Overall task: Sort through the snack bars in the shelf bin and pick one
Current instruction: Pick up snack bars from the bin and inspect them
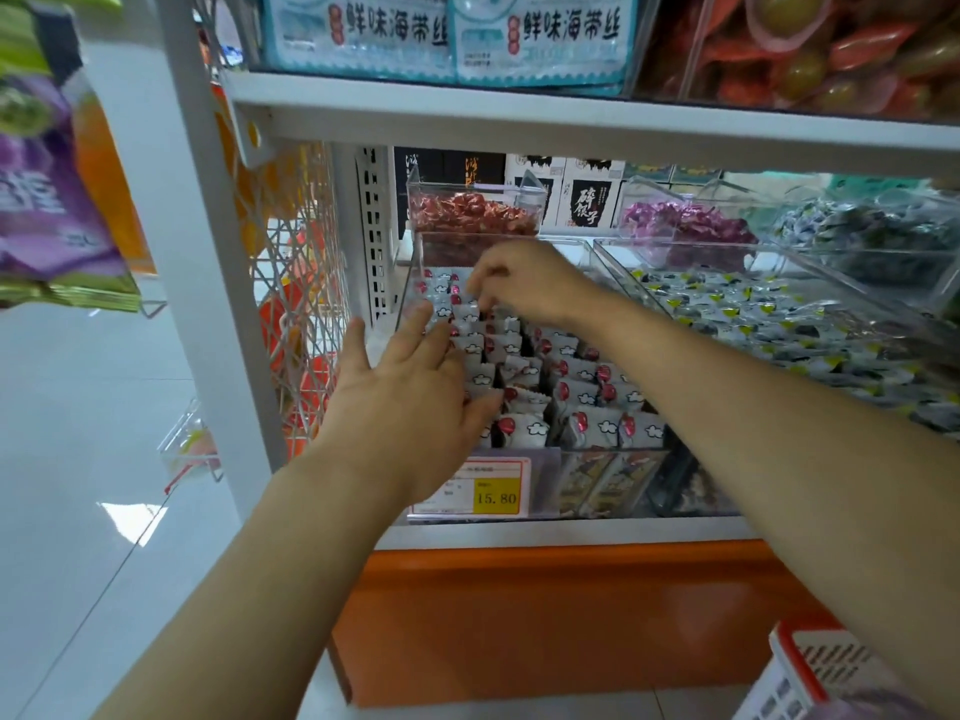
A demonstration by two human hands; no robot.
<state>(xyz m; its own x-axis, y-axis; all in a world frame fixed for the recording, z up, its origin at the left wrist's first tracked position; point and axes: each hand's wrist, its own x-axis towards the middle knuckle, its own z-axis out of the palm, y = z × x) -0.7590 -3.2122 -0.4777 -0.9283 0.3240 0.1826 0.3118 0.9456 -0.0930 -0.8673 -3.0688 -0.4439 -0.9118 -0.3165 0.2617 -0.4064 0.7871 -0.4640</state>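
Clear bin (566, 243) of bars (582, 397), left hand (410, 402) spread flat on them, right hand (524, 283) pinching one bar (467, 310) farther back

We see a glossy pale floor (78, 433) | white metal shelf post (205, 262) | orange base panel (545, 621) beneath | wire mesh side panel (304, 262) at left

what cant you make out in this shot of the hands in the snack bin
All in the head view:
- Fingertips of the right hand curl down among the snack bars, hidden by the hand itself; a grip cannot be confirmed.
- Price tag: the left hand covers its left side, and the small print is blurred.
- Basket: cut off by the bottom-right corner.
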